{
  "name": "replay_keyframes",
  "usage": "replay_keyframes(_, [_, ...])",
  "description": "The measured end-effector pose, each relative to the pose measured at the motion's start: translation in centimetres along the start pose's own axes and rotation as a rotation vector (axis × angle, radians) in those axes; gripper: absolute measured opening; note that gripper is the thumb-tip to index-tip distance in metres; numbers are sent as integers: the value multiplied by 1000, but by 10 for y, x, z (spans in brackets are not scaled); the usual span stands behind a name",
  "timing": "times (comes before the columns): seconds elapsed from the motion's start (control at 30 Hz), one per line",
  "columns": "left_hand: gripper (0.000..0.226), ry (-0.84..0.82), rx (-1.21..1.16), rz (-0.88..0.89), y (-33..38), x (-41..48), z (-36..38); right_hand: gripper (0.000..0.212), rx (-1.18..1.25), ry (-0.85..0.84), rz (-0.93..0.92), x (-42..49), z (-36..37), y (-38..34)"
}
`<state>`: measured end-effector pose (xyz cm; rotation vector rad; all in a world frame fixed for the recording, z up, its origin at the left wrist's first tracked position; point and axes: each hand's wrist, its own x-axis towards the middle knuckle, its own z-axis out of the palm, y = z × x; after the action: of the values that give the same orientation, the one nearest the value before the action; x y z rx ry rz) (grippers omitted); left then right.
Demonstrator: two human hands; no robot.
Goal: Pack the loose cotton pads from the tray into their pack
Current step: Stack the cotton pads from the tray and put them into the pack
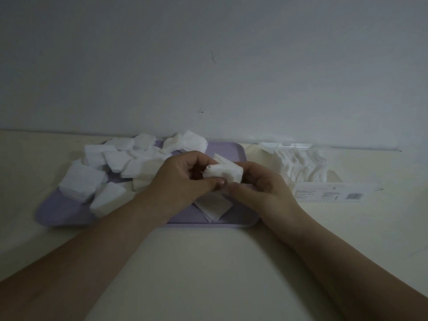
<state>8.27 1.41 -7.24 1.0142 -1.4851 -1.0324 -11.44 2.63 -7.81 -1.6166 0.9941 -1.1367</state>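
A lilac tray (pixel 60 213) lies on the cream table, with several loose stacks of white square cotton pads (pixel 83 181) piled over its left and back. Both hands meet above the tray's right half. My left hand (pixel 183 181) and my right hand (pixel 261 188) together pinch a small bunch of cotton pads (pixel 225 173) between fingers and thumbs. A few flat pads (pixel 214 206) lie on the tray below the hands. The clear plastic pack (pixel 328 193), partly filled with pads, lies to the right of the tray, its label facing me.
A pale wall rises right behind the table's back edge. Bare cream tabletop (pixel 208 262) stretches in front of the tray, between my forearms, and to the far right of the pack.
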Motion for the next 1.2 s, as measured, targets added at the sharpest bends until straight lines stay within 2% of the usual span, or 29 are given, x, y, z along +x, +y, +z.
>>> replay_keyframes(0.07, [37, 14, 24, 11, -1, 1, -1, 24, -160, 61, -67, 0, 5, 3])
replay_keyframes(0.2, [28, 14, 45, -10, -5, 3, -2, 19, -273, 117, -108, 2, 6, 6])
replay_keyframes(0.33, [14, 57, 74, -78, -6, 5, 0, 24, -444, 138, -49, 3, 6, 11])
replay_keyframes(0.43, [16, 92, 125, -110, -7, 9, 2, 25, -460, 151, -19, 5, 6, 12])
replay_keyframes(0.5, [21, 50, 185, -109, -11, 11, 4, 27, -446, 127, 12, 6, 6, 12])
replay_keyframes(0.63, [15, -6, 293, -61, -11, 11, 10, 46, -419, 90, 29, 8, 9, 13])
replay_keyframes(0.73, [13, 1, 308, -50, -9, 9, 9, 70, -444, 55, -72, 5, 9, 11])
replay_keyframes(0.83, [15, 18, 304, -49, -6, 8, 9, 62, -588, 5, -162, 4, 12, 15])
replay_keyframes(0.9, [17, 72, 275, -51, -4, 10, 8, 57, -634, 10, -133, 6, 11, 19])
replay_keyframes(0.97, [14, 92, 401, -45, -1, 10, 2, 56, -665, 19, -72, 8, 10, 20])
replay_keyframes(1.03, [2, -24, 649, -74, 4, 9, -5, 57, -716, 38, -44, 9, 9, 21])
replay_keyframes(1.1, [19, -146, 822, -132, 8, 5, -9, 64, -744, 59, -49, 10, 11, 20])
replay_keyframes(1.2, [34, -240, 899, -132, 14, 0, -4, 61, -689, 100, -46, 10, 10, 20])
